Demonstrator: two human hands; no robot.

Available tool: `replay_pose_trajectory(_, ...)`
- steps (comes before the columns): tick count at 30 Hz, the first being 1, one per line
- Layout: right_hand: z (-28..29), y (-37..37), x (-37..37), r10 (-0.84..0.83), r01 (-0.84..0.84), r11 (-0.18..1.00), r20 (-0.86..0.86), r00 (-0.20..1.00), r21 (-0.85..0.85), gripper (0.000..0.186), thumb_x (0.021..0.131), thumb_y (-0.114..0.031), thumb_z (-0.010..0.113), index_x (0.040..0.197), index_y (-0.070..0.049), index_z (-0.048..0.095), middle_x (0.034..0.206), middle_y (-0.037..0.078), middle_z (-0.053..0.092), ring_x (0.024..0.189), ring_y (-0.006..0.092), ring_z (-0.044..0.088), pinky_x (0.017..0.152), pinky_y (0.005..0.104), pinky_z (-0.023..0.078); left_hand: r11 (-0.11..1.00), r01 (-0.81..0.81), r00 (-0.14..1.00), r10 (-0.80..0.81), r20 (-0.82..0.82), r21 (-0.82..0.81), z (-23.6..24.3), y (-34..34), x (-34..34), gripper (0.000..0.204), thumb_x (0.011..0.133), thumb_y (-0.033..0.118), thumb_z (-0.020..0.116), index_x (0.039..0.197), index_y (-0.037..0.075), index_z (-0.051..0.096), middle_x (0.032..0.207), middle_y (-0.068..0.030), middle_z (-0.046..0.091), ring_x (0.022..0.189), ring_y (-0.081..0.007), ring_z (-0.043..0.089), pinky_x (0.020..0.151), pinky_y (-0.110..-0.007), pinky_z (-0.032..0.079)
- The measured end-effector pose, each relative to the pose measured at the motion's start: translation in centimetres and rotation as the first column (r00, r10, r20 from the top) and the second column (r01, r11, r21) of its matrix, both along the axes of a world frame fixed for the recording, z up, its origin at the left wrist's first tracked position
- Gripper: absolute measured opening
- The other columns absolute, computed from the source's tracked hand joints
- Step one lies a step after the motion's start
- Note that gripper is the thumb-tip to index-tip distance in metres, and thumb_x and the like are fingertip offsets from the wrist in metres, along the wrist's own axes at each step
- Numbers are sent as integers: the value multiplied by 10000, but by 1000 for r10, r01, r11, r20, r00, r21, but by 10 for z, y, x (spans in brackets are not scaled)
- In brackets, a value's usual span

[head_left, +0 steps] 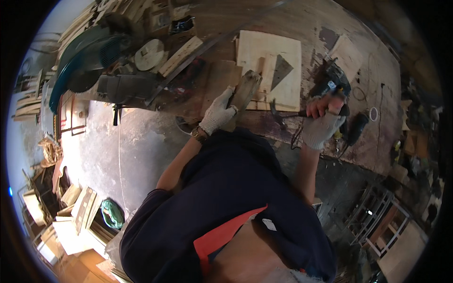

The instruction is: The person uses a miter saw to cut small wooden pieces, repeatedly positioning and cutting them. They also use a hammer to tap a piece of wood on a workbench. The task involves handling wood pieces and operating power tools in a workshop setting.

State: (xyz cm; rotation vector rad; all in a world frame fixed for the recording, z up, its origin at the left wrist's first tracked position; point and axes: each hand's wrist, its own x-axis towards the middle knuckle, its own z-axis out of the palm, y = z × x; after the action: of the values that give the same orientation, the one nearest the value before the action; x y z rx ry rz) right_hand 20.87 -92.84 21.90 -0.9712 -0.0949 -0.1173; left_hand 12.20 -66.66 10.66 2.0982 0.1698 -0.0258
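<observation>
Your left hand (218, 114) holds a wooden block (246, 89) toward one o'clock, your right hand (323, 123) a hammer (296, 113) toward nine, so stray swings could bruise the left.

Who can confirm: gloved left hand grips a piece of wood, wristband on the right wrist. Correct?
Not quite: the wristband is on the left wrist, not the right, as the head view shows. The gloved left hand does grip a piece of wood.
</observation>
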Motion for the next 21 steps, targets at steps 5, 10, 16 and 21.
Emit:
replay_pose_trajectory(5, 13, 9, 32, 49, -54, 994, 55, 997, 93, 316, 1041, -375, 653, 883, -132, 526, 649, -11, 435, 498, 117, 366, 473, 298, 315, 979, 168, 980, -178, -88, -114, 38, -4, 7, 558, 813, 186, 635, 1346, 55, 539, 957, -334, 655, 978, -505, 656, 839, -517, 506)
replay_pose_trajectory(10, 31, 22, 45, 42, -44, 999, 48, 998, 30, 386, 1020, -417, 686, 817, -127, 531, 607, -21, 422, 469, 111, 358, 452, 299, 305, 974, 217, 971, -222, -93, -62, 65, -3, 18, 617, 808, 199, 646, 1407, 106, 534, 955, -321, 667, 953, -515, 649, 832, -497, 522)
replay_pose_trajectory(16, 43, 33, 49, -43, 34, 997, 137, 990, 66, 375, 1031, -386, 670, 812, -122, 520, 602, -14, 438, 466, 124, 385, 437, 297, 310, 898, 344, 909, -392, -142, -275, 69, 16, 27, 841, 825, 118, 667, 1602, 61, 350, 1389, -249, 583, 1322, -332, 546, 1099, -387, 397)
replay_pose_trajectory(21, 50, 35, 51, -98, 83, 992, 176, 980, 92, 371, 1023, -378, 675, 811, -122, 509, 608, -5, 451, 463, 136, 404, 430, 309, 325, 701, 212, 892, -423, -158, -681, 51, 19, 21, 1000, 843, 86, 677, 1688, 100, 142, 1585, -155, 447, 1490, -236, 369, 1241, -340, 237)
